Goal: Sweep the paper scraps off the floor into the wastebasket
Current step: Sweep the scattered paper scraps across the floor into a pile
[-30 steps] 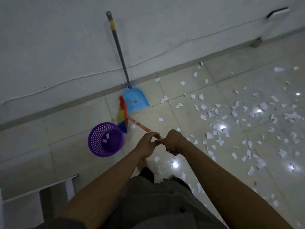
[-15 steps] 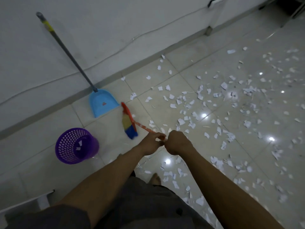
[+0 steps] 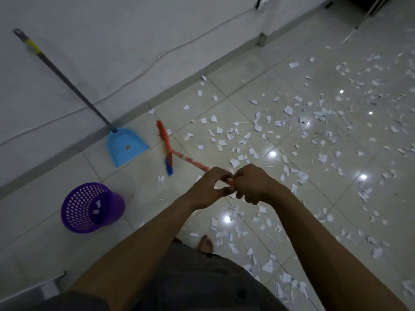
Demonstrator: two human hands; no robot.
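Broom [image 3: 165, 146] is gripped at handle end by left hand [image 3: 207, 189] and right hand [image 3: 254, 184], fingers curled round it. Paper scraps [image 3: 234, 162] are scattered over floor [image 3: 51, 248] to the right; purple wastebasket [image 3: 75, 206] is stood left.

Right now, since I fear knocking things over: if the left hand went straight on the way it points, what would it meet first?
Probably the broom head: the left hand grips the orange handle and points along it. The blue dustpan lies beyond; depth is unclear.
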